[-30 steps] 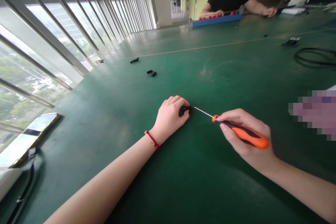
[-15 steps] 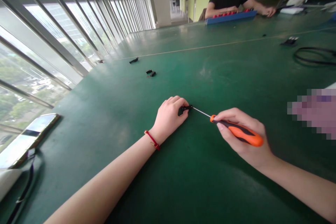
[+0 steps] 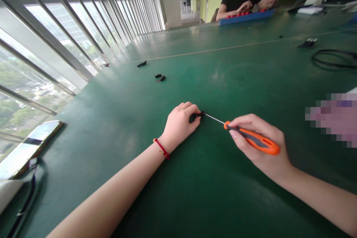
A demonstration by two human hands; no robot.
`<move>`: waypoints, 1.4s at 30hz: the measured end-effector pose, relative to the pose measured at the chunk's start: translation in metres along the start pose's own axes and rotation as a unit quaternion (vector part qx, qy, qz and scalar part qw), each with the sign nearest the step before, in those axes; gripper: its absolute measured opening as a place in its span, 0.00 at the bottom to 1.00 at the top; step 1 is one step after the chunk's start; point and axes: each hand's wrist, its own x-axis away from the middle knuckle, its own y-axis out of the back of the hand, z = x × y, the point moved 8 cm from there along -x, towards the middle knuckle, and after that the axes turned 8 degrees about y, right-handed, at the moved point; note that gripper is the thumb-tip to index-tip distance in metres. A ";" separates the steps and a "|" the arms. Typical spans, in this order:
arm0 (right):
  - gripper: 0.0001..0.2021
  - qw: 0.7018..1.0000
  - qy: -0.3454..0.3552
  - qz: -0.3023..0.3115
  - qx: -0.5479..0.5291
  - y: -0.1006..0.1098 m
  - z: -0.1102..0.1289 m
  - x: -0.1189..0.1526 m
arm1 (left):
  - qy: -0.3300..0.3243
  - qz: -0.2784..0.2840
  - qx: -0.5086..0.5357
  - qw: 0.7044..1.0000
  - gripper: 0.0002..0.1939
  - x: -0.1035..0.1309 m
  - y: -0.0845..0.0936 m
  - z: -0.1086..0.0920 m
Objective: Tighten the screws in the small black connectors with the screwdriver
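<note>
Near the middle of the green table (image 3: 167, 111), my left hand (image 3: 182, 121) pinches a small black part (image 3: 200, 114) between thumb and fingers. A red cord is around that wrist. My right hand (image 3: 262, 145) grips an orange and dark grey screwdriver (image 3: 259, 141), thumb and fingers along its handle. The metal shaft points left, and its tip meets the right end of the black part. How the tip sits in the part is too small to make out.
Small black pieces (image 3: 160, 77) and another black piece (image 3: 142, 64) lie beyond my left hand. A phone (image 3: 30, 148) with a cable is at the left edge. A black cable (image 3: 331, 59) lies at right. Across the table a person sits behind a blue tray (image 3: 245, 18) with red items.
The screwdriver handle has turned slightly in my right hand. My left hand and the black part look unmoved. The person across the table has raised one hand from the tabletop.
</note>
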 end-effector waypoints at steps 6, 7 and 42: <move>0.15 0.999 0.024 -0.049 -0.002 0.007 0.004 0.000 | -0.005 -0.003 -0.008 1.000 0.03 0.000 0.000 -0.001; 0.14 0.999 0.027 -0.033 0.001 0.005 0.005 0.000 | -0.006 -0.003 -0.009 1.000 0.03 0.000 0.000 -0.001; 0.03 1.000 -0.020 0.024 0.001 -0.003 -0.007 0.000 | 0.023 -0.009 -0.010 1.000 0.06 -0.001 0.003 0.000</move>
